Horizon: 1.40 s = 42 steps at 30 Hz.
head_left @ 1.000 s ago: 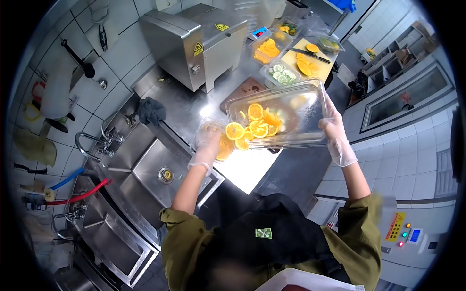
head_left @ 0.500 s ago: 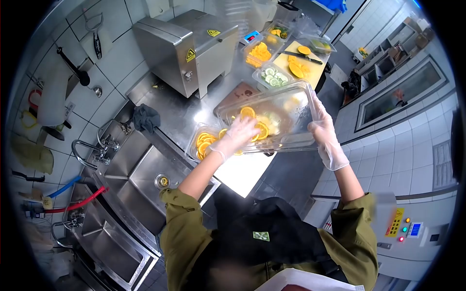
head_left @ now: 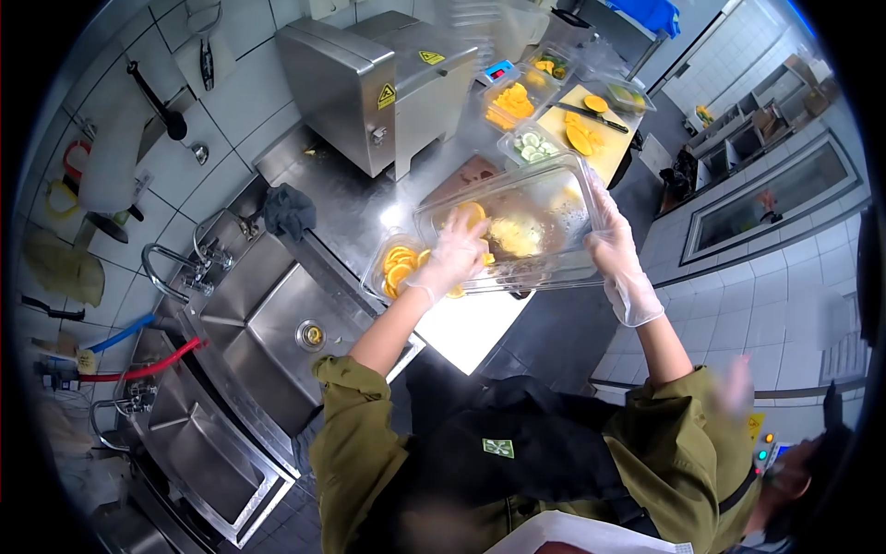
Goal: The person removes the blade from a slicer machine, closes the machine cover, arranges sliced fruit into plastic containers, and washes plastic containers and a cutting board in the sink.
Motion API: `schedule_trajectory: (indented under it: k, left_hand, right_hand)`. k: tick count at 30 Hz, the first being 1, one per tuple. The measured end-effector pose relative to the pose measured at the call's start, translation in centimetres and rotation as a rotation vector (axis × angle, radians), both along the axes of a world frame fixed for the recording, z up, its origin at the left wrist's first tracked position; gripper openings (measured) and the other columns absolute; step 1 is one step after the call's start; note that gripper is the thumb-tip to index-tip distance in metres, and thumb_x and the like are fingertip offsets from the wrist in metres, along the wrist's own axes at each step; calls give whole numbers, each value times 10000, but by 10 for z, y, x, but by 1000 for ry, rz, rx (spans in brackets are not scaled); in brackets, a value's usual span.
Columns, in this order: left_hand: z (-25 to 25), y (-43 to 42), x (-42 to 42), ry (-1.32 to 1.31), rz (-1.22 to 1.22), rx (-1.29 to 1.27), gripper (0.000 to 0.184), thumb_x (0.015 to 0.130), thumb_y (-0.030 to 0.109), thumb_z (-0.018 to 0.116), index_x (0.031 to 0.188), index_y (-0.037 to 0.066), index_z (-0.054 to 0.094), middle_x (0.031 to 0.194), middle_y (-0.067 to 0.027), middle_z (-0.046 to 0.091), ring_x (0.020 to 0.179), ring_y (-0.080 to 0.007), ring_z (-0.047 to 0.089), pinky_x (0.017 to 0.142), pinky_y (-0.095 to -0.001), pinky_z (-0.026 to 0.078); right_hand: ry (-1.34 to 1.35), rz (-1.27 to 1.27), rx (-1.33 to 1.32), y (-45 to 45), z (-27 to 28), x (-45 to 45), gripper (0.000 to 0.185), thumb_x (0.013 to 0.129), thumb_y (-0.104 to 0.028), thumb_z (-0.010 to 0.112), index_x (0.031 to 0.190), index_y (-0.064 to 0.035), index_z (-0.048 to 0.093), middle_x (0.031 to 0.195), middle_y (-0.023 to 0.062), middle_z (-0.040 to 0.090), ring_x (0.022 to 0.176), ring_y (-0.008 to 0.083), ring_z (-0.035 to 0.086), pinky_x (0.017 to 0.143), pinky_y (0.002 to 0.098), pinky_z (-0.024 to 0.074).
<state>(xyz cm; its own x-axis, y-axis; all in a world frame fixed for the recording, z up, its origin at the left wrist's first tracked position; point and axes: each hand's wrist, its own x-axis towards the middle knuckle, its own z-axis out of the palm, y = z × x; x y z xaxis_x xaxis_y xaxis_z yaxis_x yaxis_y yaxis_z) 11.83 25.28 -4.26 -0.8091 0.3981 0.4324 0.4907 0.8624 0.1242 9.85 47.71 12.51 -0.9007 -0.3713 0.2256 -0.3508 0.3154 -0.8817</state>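
My right hand [head_left: 616, 263], in a clear glove, grips the right end of a clear plastic container [head_left: 563, 208], which is tilted over the counter. Inside its left end, my gloved left hand [head_left: 452, 254] has its fingers closed on orange slices [head_left: 472, 213]. Droplets and a pale wet patch show on the container's inside. Just left of it stands a smaller clear tub [head_left: 374, 268] holding several more orange slices [head_left: 399, 263]. A white cutting board [head_left: 466, 332] lies below my hands, partly covered by them.
Beyond are tubs of cucumber slices [head_left: 533, 146] and mango pieces [head_left: 508, 103], plus a yellow board [head_left: 604, 157] with a knife [head_left: 600, 118]. A steel machine [head_left: 341, 92] stands behind, sinks [head_left: 277, 323] at left. A co-worker's head [head_left: 817, 471] is close at lower right.
My left hand has drawn slightly left with the orange slices; fewer slices show in the tilted container. A co-worker has come into view at lower right. The view has shifted slightly.
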Motion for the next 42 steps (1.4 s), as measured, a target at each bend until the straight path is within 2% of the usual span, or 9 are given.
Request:
schedule_trajectory:
  k: [3,6,9,15,18,30,35,39,42]
  left_hand:
    - [3,-5,2,-63,8,178,195,659,256,688,787,109,684,1246,-170,455,1140,-378,426,1032,-512,289]
    - [-10,-7,-4,-108,143,326,206,662,253,701,782,87,683,1198,-177,474,1133,-368,428,959,-502,345]
    - [-8,-14,-2,-337,195,157,265,669,275,735,866,113,663,1128,-126,525,1069,-332,481,887,-458,397]
    - [-25,-11,-2,-190,224,317,275,704,185,662,951,101,574,918,-120,553,916,-300,562,795,-413,439]
    - [-33,-18,0,-14,135,361,213,730,161,632,932,109,587,857,-92,543,881,-282,566,790,-409,442]
    - [-16,-56,54,-123,27,240,156,696,159,635,847,148,670,898,-54,554,924,-241,558,792,-373,457]
    - [-51,-66,71,-214,144,99,139,735,144,601,852,150,675,934,-68,575,959,-238,561,789,-355,455]
    - [-25,-54,71,-423,367,-70,172,751,130,589,911,136,652,958,-77,580,986,-238,556,798,-348,448]
    - [11,-41,46,-314,398,157,200,757,106,566,944,130,634,975,-78,584,1001,-236,548,804,-344,443]
  right_hand:
    - [73,16,81,-10,2,1,838,590,233,351,1381,-43,373,1442,125,347,1373,231,237,1117,294,152]
    - [74,12,88,-23,5,5,834,592,237,361,1375,-48,384,1440,125,350,1370,236,245,1118,297,160]
    - [68,23,70,-30,3,5,829,595,236,364,1370,-55,392,1439,127,352,1370,242,251,1117,300,167]
    - [146,27,166,-44,11,12,829,597,238,352,1366,-68,401,1432,140,357,1367,254,260,1115,304,175]
    - [194,29,185,-49,10,13,836,594,244,341,1365,-72,404,1429,141,363,1363,256,270,1112,307,186]
    - [352,68,202,-43,4,3,793,624,267,351,1361,-26,385,1421,120,373,1344,233,299,1101,300,209]
    - [401,31,212,-30,6,-4,740,676,278,365,1362,2,368,1428,108,359,1333,205,313,1090,285,228]
    - [325,16,138,-21,10,-5,732,684,275,359,1365,8,361,1421,108,363,1336,201,308,1090,284,227]
    - [285,10,88,-21,9,-2,752,669,276,342,1372,6,351,1425,108,356,1340,200,301,1098,284,212]
